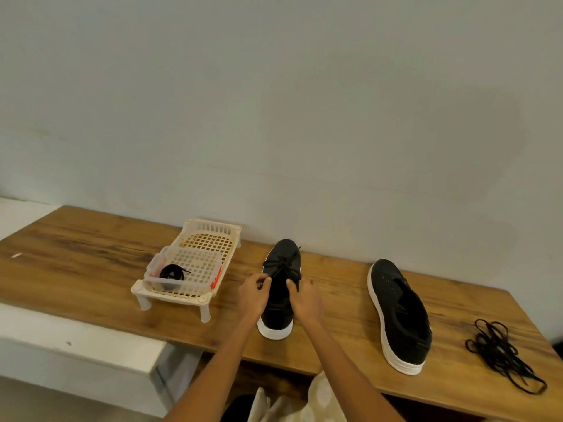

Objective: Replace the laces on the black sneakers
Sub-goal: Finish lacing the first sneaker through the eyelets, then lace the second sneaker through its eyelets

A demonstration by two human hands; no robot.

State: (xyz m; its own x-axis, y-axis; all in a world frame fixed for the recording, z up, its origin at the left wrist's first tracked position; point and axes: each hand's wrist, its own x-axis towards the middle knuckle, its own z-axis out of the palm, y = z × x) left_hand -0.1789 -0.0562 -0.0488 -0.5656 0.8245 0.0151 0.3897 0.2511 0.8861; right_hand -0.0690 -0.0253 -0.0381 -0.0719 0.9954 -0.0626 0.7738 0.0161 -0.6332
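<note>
Black knit sneaker with white sole (pixel 278 300) mid-table, toe toward wall, black lace (pixel 281 266) threaded and loosely tangled over the tongue; left hand (pixel 254 295) pinching a lace strand at the shoe's left side, right hand (pixel 304 295) curled against the right side by the eyelets, can't tell whether gripping lace or upper. 2nd sneaker (pixel 399 315) well apart to the right, unlaced, eyelets bare, heel near the table's front edge, loose black lace pile (pixel 505 354) beyond it close to the right corner. Cream plastic rack (pixel 189 266) left of the held shoe with clear tub (pixel 185 271) holding coiled lace (pixel 172 274); bare wooden table (pixel 76 254) left of rack and between the 2 shoes.
</note>
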